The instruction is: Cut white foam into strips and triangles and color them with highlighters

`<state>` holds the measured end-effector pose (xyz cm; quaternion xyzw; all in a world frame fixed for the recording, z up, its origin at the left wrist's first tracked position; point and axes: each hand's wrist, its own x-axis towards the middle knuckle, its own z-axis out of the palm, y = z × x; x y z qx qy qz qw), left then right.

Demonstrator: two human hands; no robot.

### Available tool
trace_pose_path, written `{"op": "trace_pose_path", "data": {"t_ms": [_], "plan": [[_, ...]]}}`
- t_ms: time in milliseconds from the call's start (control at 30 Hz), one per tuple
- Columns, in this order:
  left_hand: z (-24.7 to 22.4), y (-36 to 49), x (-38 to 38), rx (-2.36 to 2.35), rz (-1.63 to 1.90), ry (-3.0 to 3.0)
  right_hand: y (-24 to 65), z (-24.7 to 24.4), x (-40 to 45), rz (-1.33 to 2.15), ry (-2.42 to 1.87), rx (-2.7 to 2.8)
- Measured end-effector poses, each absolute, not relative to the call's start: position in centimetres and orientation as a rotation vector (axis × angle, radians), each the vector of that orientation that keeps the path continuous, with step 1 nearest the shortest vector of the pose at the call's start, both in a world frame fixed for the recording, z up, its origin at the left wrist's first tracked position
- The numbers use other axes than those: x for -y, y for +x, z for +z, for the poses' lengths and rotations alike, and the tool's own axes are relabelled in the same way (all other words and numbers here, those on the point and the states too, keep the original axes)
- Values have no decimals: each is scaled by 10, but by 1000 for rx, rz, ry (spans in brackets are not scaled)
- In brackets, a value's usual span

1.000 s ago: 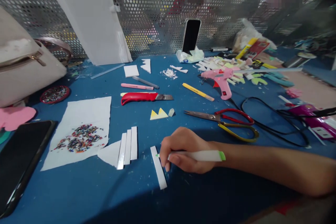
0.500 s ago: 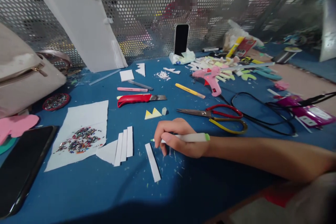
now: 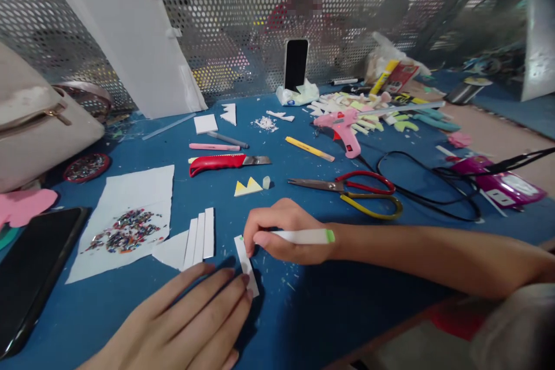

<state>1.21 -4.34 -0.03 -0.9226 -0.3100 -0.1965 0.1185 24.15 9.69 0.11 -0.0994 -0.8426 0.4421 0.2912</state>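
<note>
My right hand [image 3: 286, 232] is closed round a white marker [image 3: 307, 236] with a green end, its fingers at the top of a white strip [image 3: 246, 266]. A small green mark shows on the strip's upper end. From the lower left, my left hand [image 3: 191, 324] lies flat with fingers spread, fingertips at the strip's lower part. Several more white strips [image 3: 203, 234] lie just beyond it, beside a white curved piece [image 3: 172, 250]. A yellow-tipped zigzag piece [image 3: 248, 187] lies above my right hand.
Scissors [image 3: 321, 185], a red cutter [image 3: 221, 163] and a pink glue gun [image 3: 344, 127] with a black cord lie beyond my hands. On the left are a paper [image 3: 143, 185] with shiny beads, a black phone [image 3: 39, 277] and a bag [image 3: 39, 121].
My left hand has come in from the lower left onto the strip. My right hand has moved slightly left with the marker, and a green mark now shows on the strip.
</note>
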Motion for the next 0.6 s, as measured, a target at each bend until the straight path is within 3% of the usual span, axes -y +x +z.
{"op": "trace_pose_path", "data": {"t_ms": [133, 433, 600], "plan": [[4, 21, 25, 918, -652, -2658, 241, -1, -95, 1175, -261, 2278], [-10, 3, 29, 822, -302, -2675, 235, 4, -104, 1423, -432, 2141], [-19, 1, 31, 875, -376, -2702, 236, 7, -104, 1475, -553, 2201]]}}
